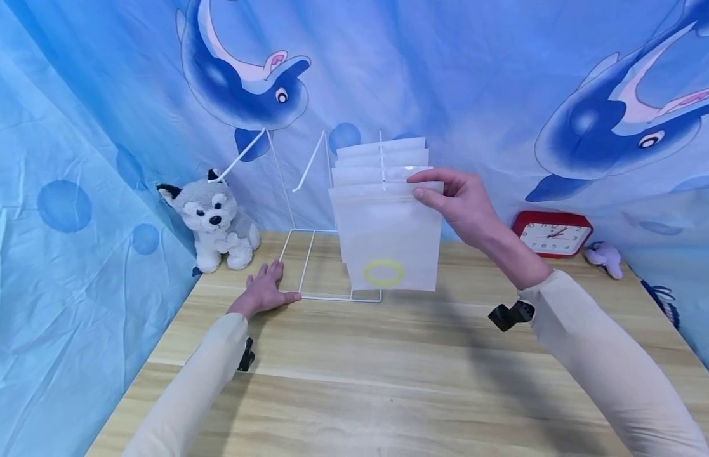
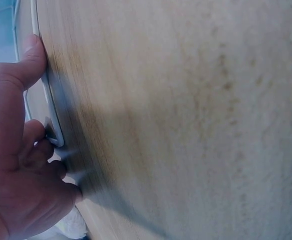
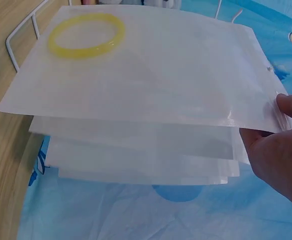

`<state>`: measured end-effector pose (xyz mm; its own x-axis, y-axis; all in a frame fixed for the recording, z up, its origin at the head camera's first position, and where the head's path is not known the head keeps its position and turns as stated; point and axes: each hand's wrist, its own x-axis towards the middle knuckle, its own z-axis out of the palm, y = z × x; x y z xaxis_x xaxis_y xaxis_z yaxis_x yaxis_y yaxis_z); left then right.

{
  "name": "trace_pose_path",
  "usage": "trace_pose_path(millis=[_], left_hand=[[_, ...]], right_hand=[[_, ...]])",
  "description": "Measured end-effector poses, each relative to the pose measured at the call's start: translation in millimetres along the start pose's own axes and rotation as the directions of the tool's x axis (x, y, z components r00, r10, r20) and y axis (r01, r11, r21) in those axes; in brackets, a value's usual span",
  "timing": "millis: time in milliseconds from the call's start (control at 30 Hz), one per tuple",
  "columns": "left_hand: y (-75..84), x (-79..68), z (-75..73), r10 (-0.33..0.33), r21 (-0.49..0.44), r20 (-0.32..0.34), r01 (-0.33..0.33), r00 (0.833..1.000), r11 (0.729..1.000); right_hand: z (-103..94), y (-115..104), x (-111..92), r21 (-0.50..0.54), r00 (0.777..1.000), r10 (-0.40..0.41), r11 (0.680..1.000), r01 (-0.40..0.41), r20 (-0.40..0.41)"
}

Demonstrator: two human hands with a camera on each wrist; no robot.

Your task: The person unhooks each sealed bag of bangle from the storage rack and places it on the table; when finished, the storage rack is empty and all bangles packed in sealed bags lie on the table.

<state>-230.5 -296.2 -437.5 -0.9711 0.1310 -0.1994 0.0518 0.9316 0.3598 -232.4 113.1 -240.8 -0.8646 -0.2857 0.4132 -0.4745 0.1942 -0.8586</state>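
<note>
A white wire rack (image 1: 331, 298) stands on the table with upright hook arms. Several whitish translucent zip bags (image 1: 379, 155) hang one behind another on its right arm. My right hand (image 1: 465, 206) pinches the top right corner of the front bag (image 1: 388, 235) between thumb and fingers. Low in that bag shows a yellow ring (image 3: 85, 53), seen through the film. With fingers spread, my left hand (image 1: 264, 291) rests at the rack's left front base corner, thumb along the front wire. The left wrist view has this left hand (image 2: 20, 135) against the wire and tabletop.
A grey and white husky plush (image 1: 214, 222) sits left of the rack. At the right back are a red clock (image 1: 551, 233) and a small purple plush (image 1: 605, 259). Blue dolphin-print cloth (image 1: 434, 76) hangs behind the wooden table (image 1: 354, 381).
</note>
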Motion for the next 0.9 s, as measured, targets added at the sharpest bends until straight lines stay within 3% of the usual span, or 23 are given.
trace_pose_path(millis=[400,667,767,900], left_hand=[[1.0,-0.1,-0.3,-0.007,-0.001,-0.004,0.007,1.000,1.000],[2.1,-0.4,-0.2,-0.009,0.000,0.008,0.009,1.000,1.000],[2.7,-0.7,-0.7,-0.007,-0.004,0.008,0.007,1.000,1.000],[3.5,-1.2,-1.0,-0.008,0.001,0.011,0.008,1.000,1.000]], right_hand=[[-9.3,-16,-14,-0.022,0.999,0.031,0.999,-0.031,0.021],[-32.0,-15,-33,-0.102,0.990,0.138,0.985,-0.138,-0.011],[-43.0,-12,-42,-0.162,0.987,0.158,0.973,-0.162,-0.035],[-61.2,-3,-54,-0.163,0.987,0.161,0.973,-0.164,-0.027]])
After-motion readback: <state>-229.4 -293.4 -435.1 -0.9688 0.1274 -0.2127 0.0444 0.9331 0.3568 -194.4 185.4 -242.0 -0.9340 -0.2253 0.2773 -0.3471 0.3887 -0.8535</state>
